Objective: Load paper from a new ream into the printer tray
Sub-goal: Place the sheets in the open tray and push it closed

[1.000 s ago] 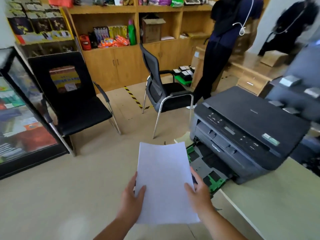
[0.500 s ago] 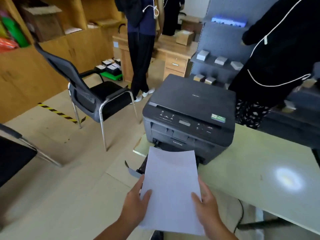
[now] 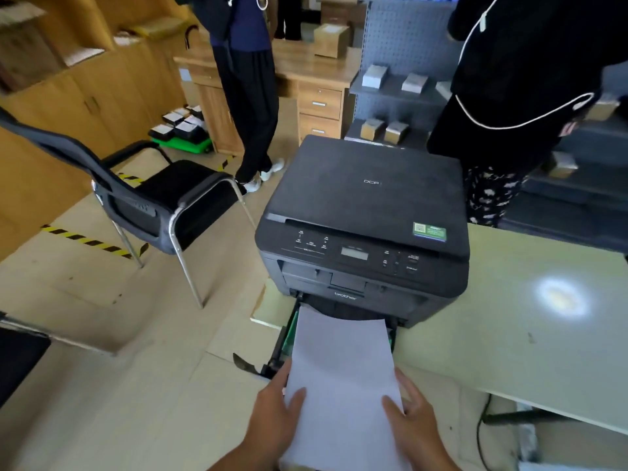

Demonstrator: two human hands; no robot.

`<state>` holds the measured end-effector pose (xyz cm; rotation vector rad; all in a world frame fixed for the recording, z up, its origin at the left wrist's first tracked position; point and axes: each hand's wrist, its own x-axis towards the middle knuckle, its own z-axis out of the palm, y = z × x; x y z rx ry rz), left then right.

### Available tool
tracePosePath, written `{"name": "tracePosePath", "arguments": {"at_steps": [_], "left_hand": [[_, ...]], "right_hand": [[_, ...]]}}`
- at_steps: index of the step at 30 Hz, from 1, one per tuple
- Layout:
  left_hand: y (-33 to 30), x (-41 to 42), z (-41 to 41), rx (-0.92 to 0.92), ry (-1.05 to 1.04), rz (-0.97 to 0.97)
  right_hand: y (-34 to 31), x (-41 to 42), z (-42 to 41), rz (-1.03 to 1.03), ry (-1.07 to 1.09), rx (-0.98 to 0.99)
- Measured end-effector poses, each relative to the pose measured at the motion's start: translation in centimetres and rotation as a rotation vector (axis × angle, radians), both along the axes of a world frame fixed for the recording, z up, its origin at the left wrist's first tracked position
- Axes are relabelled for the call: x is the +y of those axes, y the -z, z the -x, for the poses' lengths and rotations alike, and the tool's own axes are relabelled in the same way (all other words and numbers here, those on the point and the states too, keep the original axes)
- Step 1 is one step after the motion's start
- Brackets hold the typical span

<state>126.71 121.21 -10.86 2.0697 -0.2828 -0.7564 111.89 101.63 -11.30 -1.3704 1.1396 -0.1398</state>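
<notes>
A stack of white paper (image 3: 341, 375) lies lengthwise over the pulled-out tray (image 3: 283, 345) of a dark grey printer (image 3: 367, 212). The paper's far edge reaches under the printer's front. My left hand (image 3: 275, 416) grips the paper's near left edge, thumb on top. At the near right edge my right hand (image 3: 413, 423) holds it the same way. The tray's black frame and green guide show only along the paper's left side; most of the tray is hidden under the sheets.
The printer stands on a pale green table (image 3: 530, 334) at its left end. A black chair (image 3: 170, 202) stands to the left on the floor. Two people (image 3: 248, 79) (image 3: 516, 96) stand behind the printer. A grey shelf unit (image 3: 394, 96) and a wooden desk (image 3: 316, 79) are beyond.
My view has turned right and closed in on the printer. The paper, held out in front of me before, has moved forward and down over the open tray.
</notes>
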Motion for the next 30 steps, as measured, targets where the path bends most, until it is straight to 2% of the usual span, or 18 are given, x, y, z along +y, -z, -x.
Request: {"name": "tracePosePath", "arguments": {"at_steps": [11,17,25,30], "left_hand": [[1.6,-2.8,-5.2,-0.011,0.143,-0.157],[1.2,-3.8,-7.4,-0.001,0.171,-0.104],[2.7,-3.7,-9.0,0.094,0.100,-0.067],[2.3,-3.1,-9.2,0.124,0.071,-0.072]], "right_hand": [[-0.8,-0.6,-3.5,-0.004,0.114,0.009],[0.1,-1.0,-5.1,0.002,0.114,0.018],[1.6,-3.5,-8.7,0.007,0.236,0.015],[4.0,-5.1,-11.3,0.095,0.238,0.084]]}}
